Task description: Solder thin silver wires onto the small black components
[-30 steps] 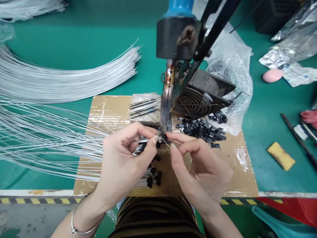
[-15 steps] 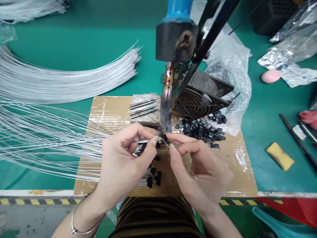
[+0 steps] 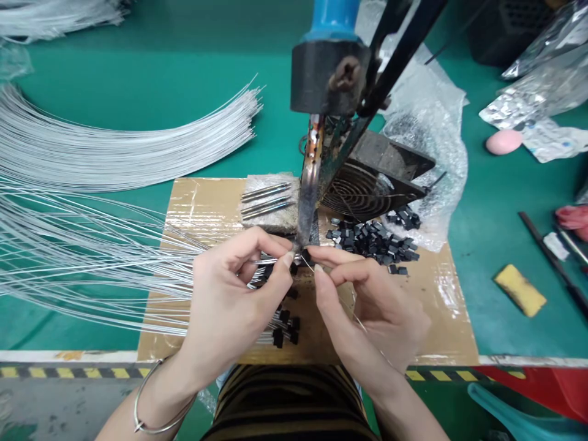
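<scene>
My left hand (image 3: 236, 300) is closed in a pinch on a white wire (image 3: 266, 261), just left of the tip of a soldering iron (image 3: 307, 202). At that tip sits a small black connector (image 3: 306, 257). My right hand (image 3: 374, 300) is pinched shut on thin solder wire (image 3: 361, 324), whose end reaches up toward the connector. Its index fingertip lies against or very close to the connector; I cannot tell which. The exact joint under the iron is partly hidden by my fingertips. Below my left hand lie wires with black connectors (image 3: 282, 327) on their ends.
The iron hangs from a black stand (image 3: 399, 55) beside a fan (image 3: 362, 190). Loose black connectors (image 3: 376, 239) are heaped on the cardboard (image 3: 441, 318). Metal tips (image 3: 266, 201) rest on a pad. Wire bundles (image 3: 138, 153) fill the left; a yellow sponge (image 3: 520, 290) lies right.
Almost nothing differs. Both hands stay at the iron's tip with the same grips, and the whole view has shifted very slightly.
</scene>
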Demonstrator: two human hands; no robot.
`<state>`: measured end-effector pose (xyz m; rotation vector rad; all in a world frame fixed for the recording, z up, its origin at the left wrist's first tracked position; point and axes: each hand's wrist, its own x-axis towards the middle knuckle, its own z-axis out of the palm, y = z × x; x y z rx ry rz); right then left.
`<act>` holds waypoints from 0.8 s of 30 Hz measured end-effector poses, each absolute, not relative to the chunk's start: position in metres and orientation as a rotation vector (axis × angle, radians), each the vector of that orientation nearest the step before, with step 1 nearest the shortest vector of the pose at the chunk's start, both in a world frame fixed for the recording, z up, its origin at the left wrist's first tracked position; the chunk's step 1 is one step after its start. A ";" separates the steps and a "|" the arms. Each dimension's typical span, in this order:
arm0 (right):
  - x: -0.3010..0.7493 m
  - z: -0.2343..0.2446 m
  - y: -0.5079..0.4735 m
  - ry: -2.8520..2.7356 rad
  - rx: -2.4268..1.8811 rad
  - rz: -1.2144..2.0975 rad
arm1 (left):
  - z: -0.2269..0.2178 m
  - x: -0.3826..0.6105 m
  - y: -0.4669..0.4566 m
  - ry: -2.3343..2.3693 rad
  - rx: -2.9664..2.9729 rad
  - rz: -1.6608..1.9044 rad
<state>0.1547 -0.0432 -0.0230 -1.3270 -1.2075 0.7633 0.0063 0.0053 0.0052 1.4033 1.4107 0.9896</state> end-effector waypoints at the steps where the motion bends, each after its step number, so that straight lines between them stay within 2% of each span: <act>1: 0.155 -0.023 -0.043 -1.203 -1.325 0.767 | 0.005 0.006 0.005 1.413 1.402 0.988; 24: 0.153 -0.023 -0.041 -1.334 -1.330 0.581 | 0.006 0.005 0.002 1.441 1.426 0.992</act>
